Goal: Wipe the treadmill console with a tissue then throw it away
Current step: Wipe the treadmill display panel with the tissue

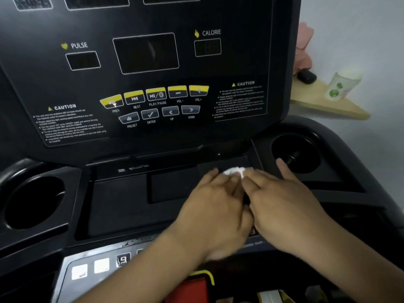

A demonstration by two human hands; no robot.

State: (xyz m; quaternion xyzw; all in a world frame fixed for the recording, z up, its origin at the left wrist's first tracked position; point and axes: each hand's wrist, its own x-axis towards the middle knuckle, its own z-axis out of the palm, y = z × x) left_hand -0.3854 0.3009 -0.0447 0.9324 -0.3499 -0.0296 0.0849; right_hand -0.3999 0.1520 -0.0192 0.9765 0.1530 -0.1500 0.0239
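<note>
Near the back edge of the treadmill console [122, 204] tray, just left of the right cup holder [293, 152], both the left hand [215, 206] and right hand [282, 202] lie mostly flat, fingertips pinching a small crumpled tissue [234, 171], so wiping seems underway; next, sweep it across the remaining surface.
</note>
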